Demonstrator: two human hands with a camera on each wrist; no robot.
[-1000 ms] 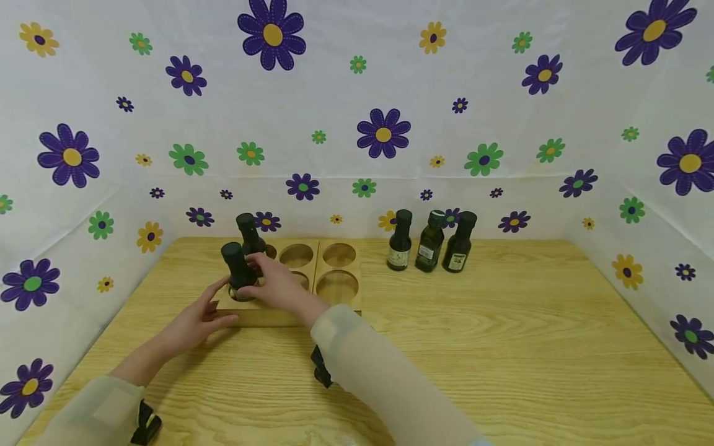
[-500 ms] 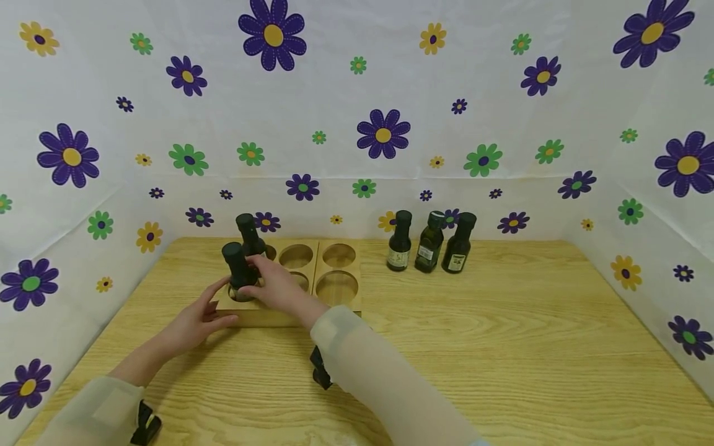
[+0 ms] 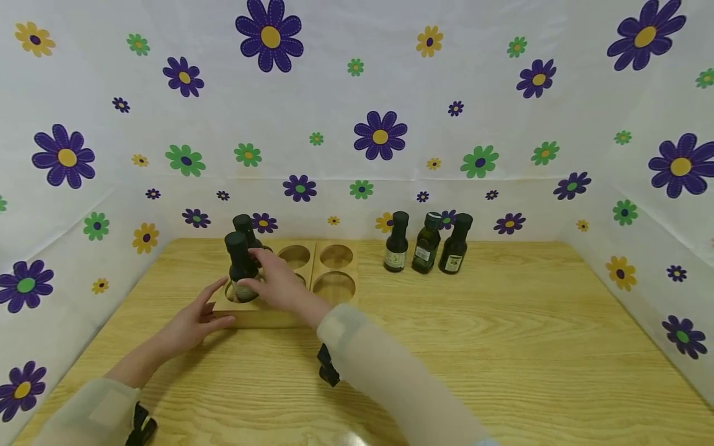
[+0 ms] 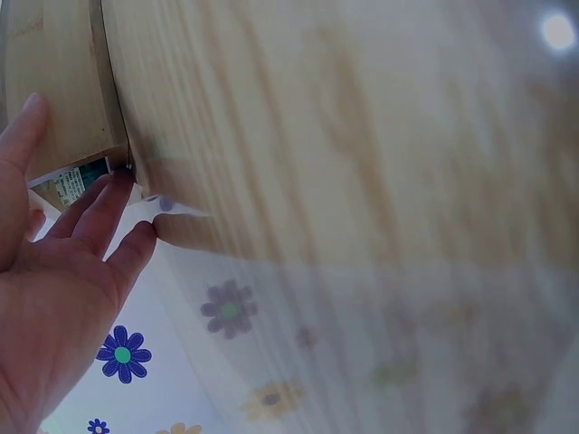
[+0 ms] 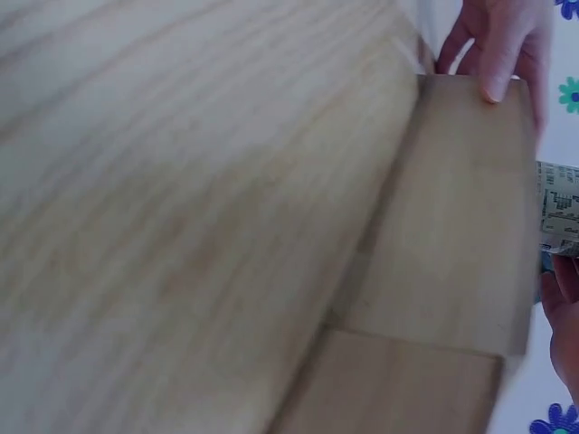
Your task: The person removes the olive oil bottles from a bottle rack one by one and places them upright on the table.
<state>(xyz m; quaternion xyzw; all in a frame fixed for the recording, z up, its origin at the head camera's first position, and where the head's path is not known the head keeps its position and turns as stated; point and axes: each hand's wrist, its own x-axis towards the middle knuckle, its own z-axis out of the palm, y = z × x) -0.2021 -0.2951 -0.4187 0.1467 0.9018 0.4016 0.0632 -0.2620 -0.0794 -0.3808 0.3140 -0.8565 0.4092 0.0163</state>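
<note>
Right hand (image 3: pixel 277 284) grips dark, slim-necked bottle (image 3: pixel 242 265), base at a round hole (image 3: pixel 230 292) in smooth, blocky wood rack (image 3: pixel 262 319); left hand (image 3: pixel 186 323), fingers spread, touches the rack's corner.

Wooden rack (image 5: pixel 443 217) on table (image 5: pixel 181 226), left fingers (image 5: pixel 455 41) touching its end, right fingers (image 5: pixel 566 278) gripping bottle (image 5: pixel 559 203)

Left fingers (image 4: pixel 101 215) spread, right fingers (image 3: pixel 264 256) curled.
</note>
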